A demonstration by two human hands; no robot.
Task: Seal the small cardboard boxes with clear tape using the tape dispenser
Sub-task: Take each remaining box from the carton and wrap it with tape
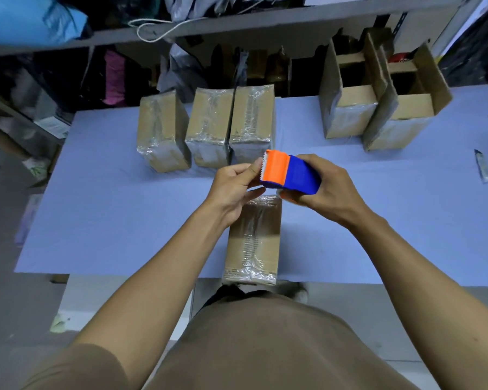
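My right hand [328,190] grips an orange and blue tape dispenser [289,172] in the air above the table. My left hand [234,187] pinches at the dispenser's toothed orange end with thumb and fingertips; whether clear tape is between them I cannot tell. Directly below, a small cardboard box [252,240] lies lengthwise at the table's near edge, with clear tape along its top. Three taped boxes [209,128] stand side by side further back.
Two open cardboard boxes [378,108] stand at the back right with flaps up. A box cutter [483,167] lies near the right edge of the blue table [110,206]. Cluttered shelves with bags run behind the table.
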